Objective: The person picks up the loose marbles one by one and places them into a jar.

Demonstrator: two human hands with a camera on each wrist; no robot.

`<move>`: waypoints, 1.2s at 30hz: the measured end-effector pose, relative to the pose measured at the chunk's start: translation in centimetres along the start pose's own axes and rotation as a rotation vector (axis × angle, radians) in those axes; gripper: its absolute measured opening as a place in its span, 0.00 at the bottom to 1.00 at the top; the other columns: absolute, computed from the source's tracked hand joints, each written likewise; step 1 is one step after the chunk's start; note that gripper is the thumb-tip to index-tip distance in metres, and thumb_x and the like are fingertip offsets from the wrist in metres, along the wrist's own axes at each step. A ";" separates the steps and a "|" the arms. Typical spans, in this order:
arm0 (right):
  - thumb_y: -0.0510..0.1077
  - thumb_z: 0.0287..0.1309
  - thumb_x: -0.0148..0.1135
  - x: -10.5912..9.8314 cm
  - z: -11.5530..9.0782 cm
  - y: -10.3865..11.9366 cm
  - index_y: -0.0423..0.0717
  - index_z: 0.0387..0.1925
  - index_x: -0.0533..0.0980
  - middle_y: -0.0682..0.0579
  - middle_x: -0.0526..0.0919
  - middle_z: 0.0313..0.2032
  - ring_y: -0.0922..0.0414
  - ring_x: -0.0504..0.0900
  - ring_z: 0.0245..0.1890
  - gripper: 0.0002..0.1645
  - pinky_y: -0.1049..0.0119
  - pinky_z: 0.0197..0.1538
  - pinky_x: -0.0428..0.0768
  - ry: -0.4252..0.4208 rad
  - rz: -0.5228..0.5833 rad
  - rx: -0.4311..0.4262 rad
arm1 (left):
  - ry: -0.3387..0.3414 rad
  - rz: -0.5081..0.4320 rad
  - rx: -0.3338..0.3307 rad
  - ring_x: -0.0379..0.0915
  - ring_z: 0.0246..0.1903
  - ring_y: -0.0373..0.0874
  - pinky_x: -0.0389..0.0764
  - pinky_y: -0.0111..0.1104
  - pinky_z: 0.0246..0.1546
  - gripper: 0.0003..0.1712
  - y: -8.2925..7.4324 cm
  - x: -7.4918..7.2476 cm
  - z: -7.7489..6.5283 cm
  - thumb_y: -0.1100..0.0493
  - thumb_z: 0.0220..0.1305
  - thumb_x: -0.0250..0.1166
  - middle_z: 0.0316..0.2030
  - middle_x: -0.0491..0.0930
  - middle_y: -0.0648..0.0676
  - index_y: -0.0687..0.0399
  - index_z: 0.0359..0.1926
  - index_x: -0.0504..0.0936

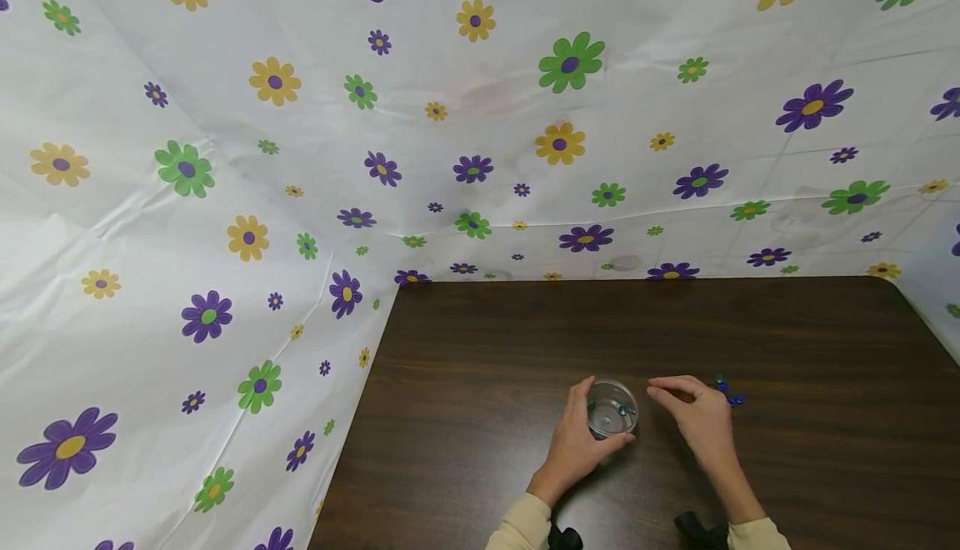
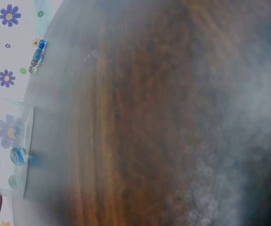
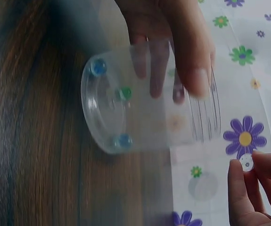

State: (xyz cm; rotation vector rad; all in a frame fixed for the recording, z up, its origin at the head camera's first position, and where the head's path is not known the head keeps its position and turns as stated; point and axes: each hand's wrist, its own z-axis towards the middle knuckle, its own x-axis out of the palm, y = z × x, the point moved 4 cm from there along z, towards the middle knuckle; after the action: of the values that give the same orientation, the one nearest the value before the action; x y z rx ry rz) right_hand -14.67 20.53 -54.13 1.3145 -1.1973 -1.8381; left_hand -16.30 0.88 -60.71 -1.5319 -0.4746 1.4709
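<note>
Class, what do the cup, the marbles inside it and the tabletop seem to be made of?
Cup: plastic or possibly glass, smooth and clear, with a see-through wall. Marbles: probably glass, shiny and translucent, one blue-swirled. Tabletop: wood or wood-look laminate; dark brown grain, slight sheen.

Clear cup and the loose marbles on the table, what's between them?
The right hand, then bare tabletop nearer the cup; the head view shows it.

Downward head view, wrist close-ups, shared cup point(image 3: 149, 120)

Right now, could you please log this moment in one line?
left hand: grips clear jar | right hand: pinches clear marble | jar: blue marbles, green marble | table: other marbles
</note>
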 end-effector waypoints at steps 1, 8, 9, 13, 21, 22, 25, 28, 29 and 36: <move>0.41 0.61 0.75 0.2 -0.1 0.1 0.40 0.39 0.89 0.48 0.89 0.39 0.72 0.78 0.34 0.08 0.78 0.36 0.75 0.003 0.004 -0.006 | 0.001 -0.001 0.000 0.72 0.62 0.46 0.77 0.41 0.58 0.55 0.0 0.0 0.0 0.39 0.61 0.75 0.69 0.67 0.49 0.54 0.79 0.57; 0.38 0.59 0.75 1.6 -0.5 0.6 0.39 0.39 0.89 0.46 0.88 0.40 0.72 0.80 0.33 0.06 0.77 0.35 0.77 0.051 0.034 -0.036 | 0.002 0.001 0.008 0.73 0.61 0.46 0.77 0.41 0.57 0.54 -0.1 0.0 0.0 0.40 0.61 0.75 0.68 0.68 0.51 0.54 0.78 0.57; 0.38 0.59 0.75 1.8 -0.5 0.7 0.39 0.38 0.89 0.46 0.88 0.40 0.72 0.80 0.34 0.06 0.77 0.36 0.77 0.056 0.039 -0.034 | 0.001 0.002 0.010 0.73 0.61 0.46 0.77 0.40 0.57 0.54 -0.1 0.0 0.0 0.40 0.61 0.76 0.68 0.68 0.50 0.54 0.78 0.58; 0.39 0.60 0.75 2.3 -0.7 1.0 0.39 0.38 0.89 0.45 0.89 0.40 0.71 0.80 0.35 0.07 0.77 0.36 0.77 0.082 0.048 -0.027 | -0.001 0.004 0.018 0.73 0.61 0.46 0.77 0.40 0.57 0.55 -0.1 0.0 0.0 0.40 0.61 0.76 0.68 0.67 0.50 0.54 0.78 0.58; 0.37 0.60 0.74 3.3 -1.0 1.4 0.39 0.38 0.89 0.45 0.89 0.41 0.71 0.81 0.36 0.05 0.79 0.39 0.77 0.129 0.067 -0.030 | 0.010 -0.011 0.013 0.73 0.61 0.46 0.78 0.39 0.56 0.54 0.0 -0.1 0.0 0.40 0.61 0.75 0.69 0.66 0.49 0.54 0.78 0.57; 0.36 0.60 0.75 3.4 -1.0 1.5 0.40 0.37 0.89 0.46 0.89 0.40 0.71 0.81 0.36 0.04 0.79 0.39 0.77 0.126 0.063 -0.040 | 0.009 -0.011 0.013 0.73 0.61 0.46 0.78 0.39 0.56 0.54 0.0 -0.1 0.0 0.40 0.61 0.75 0.69 0.66 0.49 0.54 0.78 0.57; 0.36 0.58 0.76 3.5 -1.1 1.6 0.42 0.36 0.89 0.48 0.89 0.38 0.71 0.81 0.36 0.03 0.80 0.38 0.75 0.108 0.041 -0.074 | 0.010 -0.009 0.010 0.72 0.62 0.46 0.78 0.40 0.57 0.54 -0.1 -0.1 0.0 0.41 0.61 0.76 0.70 0.65 0.49 0.54 0.78 0.57; 0.36 0.57 0.77 3.6 -1.2 1.7 0.45 0.35 0.90 0.51 0.89 0.37 0.70 0.81 0.36 0.03 0.80 0.38 0.74 0.094 0.015 -0.099 | 0.011 -0.009 0.007 0.71 0.64 0.47 0.77 0.41 0.58 0.54 -0.1 -0.1 0.0 0.42 0.61 0.76 0.71 0.65 0.49 0.54 0.78 0.57; 0.36 0.57 0.77 3.6 -1.2 1.7 0.45 0.34 0.90 0.52 0.89 0.37 0.70 0.82 0.36 0.03 0.80 0.38 0.74 0.092 0.010 -0.105 | 0.012 -0.010 0.006 0.71 0.64 0.47 0.77 0.41 0.58 0.54 -0.1 -0.1 0.0 0.42 0.61 0.76 0.71 0.65 0.49 0.54 0.78 0.57; 0.37 0.57 0.77 3.6 -1.3 1.9 0.46 0.34 0.90 0.52 0.89 0.37 0.69 0.82 0.38 0.03 0.80 0.39 0.74 0.097 -0.011 -0.110 | 0.017 -0.013 -0.001 0.70 0.65 0.47 0.76 0.41 0.59 0.54 0.0 -0.1 0.0 0.41 0.62 0.75 0.72 0.64 0.49 0.55 0.79 0.56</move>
State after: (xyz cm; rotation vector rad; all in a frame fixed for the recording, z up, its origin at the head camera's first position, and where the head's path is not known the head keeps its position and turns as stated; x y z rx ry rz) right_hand -14.83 16.23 -54.09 1.3349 -1.0256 -1.7997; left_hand -16.27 0.84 -60.63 -1.5381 -0.4742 1.4463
